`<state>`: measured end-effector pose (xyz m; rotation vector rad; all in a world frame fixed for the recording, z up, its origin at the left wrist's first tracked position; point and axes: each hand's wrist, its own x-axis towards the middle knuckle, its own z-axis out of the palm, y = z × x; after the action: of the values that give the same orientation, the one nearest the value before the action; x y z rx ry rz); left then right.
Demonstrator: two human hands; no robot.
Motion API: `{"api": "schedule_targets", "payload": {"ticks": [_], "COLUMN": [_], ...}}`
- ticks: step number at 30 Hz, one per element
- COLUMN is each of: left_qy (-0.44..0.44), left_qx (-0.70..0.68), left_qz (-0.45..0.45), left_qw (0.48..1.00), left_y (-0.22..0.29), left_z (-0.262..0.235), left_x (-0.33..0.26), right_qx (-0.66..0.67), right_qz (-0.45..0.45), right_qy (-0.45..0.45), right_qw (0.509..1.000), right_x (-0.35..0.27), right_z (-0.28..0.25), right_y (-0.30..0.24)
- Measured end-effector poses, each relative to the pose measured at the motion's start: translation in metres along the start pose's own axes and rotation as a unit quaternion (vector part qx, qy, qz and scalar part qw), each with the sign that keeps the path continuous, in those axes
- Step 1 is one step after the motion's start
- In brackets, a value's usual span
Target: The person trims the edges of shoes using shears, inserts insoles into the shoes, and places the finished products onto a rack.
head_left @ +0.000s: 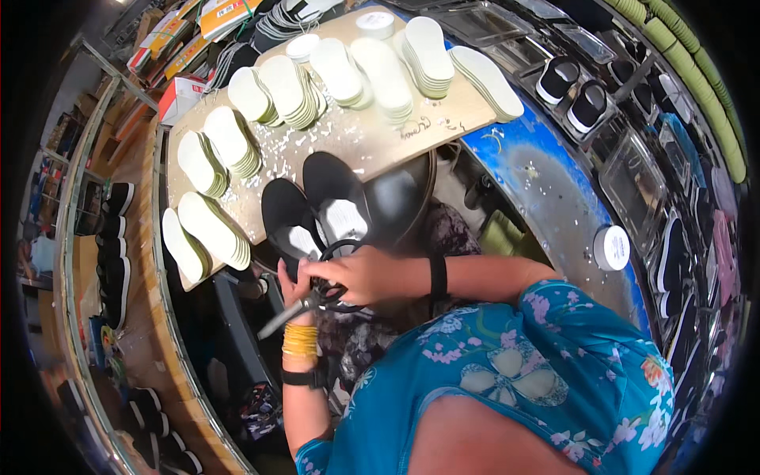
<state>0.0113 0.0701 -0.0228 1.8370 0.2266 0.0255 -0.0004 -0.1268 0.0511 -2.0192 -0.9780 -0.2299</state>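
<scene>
Two black insoles, one [286, 207] on the left and one [334, 188] on the right, with pale patches at the heels, stick up over the front edge of a wooden board [372, 134]. My left hand [294, 279] grips the lower end of the left one. My right hand [358, 274] is closed on black-handled scissors [336, 252]. Their metal blades [277, 323] point down and left, below my left hand. Yellow bangles and a black band sit on my left wrist. A black band is on my right wrist.
Several stacks of cream insoles [283, 89] cover the board, with pale scraps scattered between them. A white round tub [611, 247] stands on a blue surface at right. Black-and-white shoes [571, 89] lie in trays at upper right and on a rack [115, 261] at left.
</scene>
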Motion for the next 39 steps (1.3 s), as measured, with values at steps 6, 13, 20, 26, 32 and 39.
{"api": "schedule_targets", "payload": {"ticks": [6, 13, 20, 26, 32, 39], "left_qy": [-0.030, 0.001, -0.042, -0.176, -0.221, -0.160], "left_qx": [0.186, 0.490, 0.208, 0.349, 0.327, 0.381], "left_qz": [0.111, 0.137, 0.209, 0.158, 0.198, 0.236], "left_qw": [0.976, 0.861, 0.954, 0.907, 0.897, 0.879], "left_y": [0.080, 0.059, 0.039, 0.082, 0.095, 0.089], "left_z": [-0.009, 0.036, -0.063, -0.100, -0.081, -0.098], "left_x": [0.007, 0.033, -0.019, -0.051, -0.054, -0.036], "right_qx": [0.080, 0.451, 0.226, 0.078, 0.013, 0.092], "right_qz": [0.166, 0.441, 0.264, 0.155, 0.190, 0.293], "right_qy": [0.012, 0.078, -0.010, -0.092, -0.104, -0.189], "right_qw": [0.983, 0.772, 0.938, 0.981, 0.976, 0.933], "right_x": [-0.008, -0.027, -0.064, -0.029, -0.040, -0.080], "right_z": [-0.014, -0.071, -0.083, -0.084, -0.067, -0.083], "right_y": [-0.004, 0.016, 0.061, 0.046, 0.048, 0.042]}}
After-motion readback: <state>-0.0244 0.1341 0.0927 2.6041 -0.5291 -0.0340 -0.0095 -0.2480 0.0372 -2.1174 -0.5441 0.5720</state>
